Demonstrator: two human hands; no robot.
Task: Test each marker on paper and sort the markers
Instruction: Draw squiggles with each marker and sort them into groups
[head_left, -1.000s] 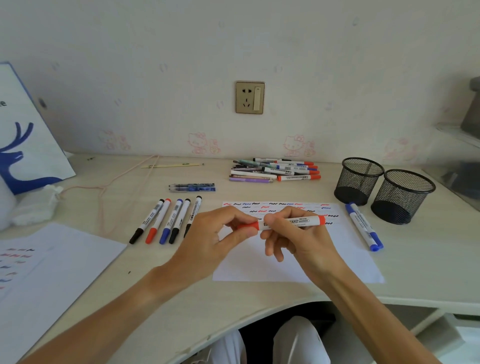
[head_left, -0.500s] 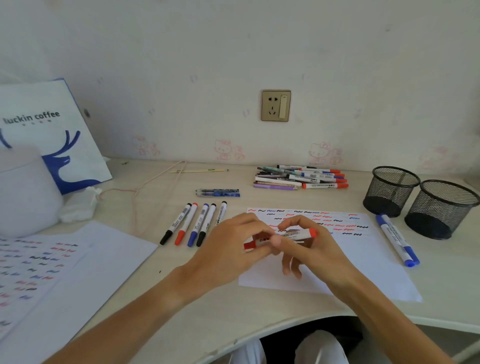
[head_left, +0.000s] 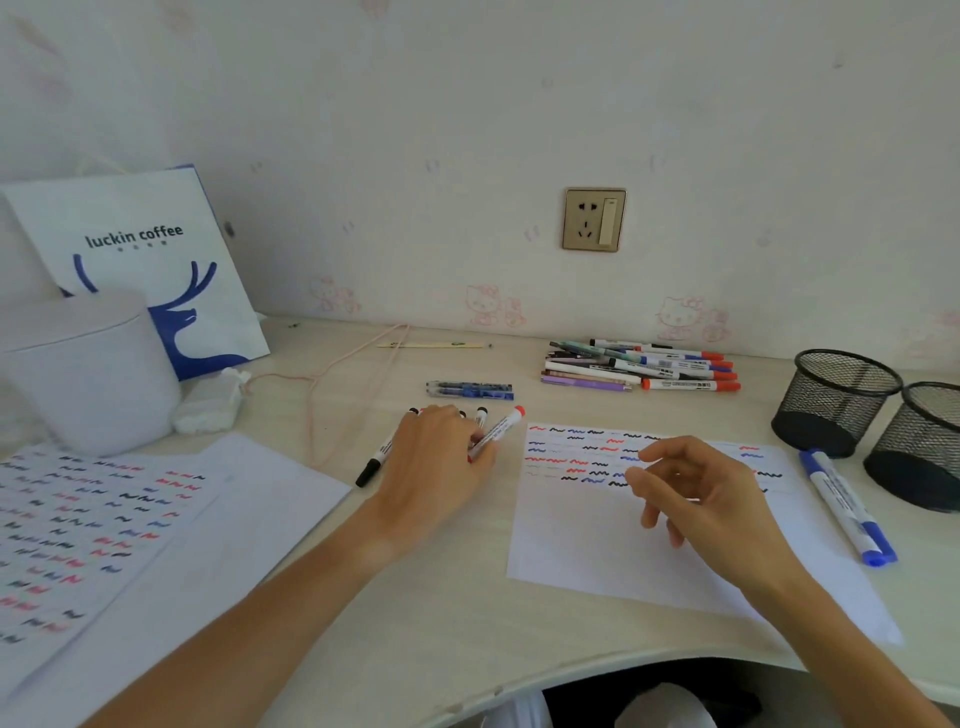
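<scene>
Used test sheet far left on the surface. Left hand now over the sorted marker row, fingers clamped on the red-capped marker, laying it beside the row; a second ago both hands held it over the paper. Right hand has let go, fingers apart and loosely curled above the squiggle-marked paper. Looks tested and capped, being sorted. Untested pile waits behind; blue markers lie by two mesh cups.
</scene>
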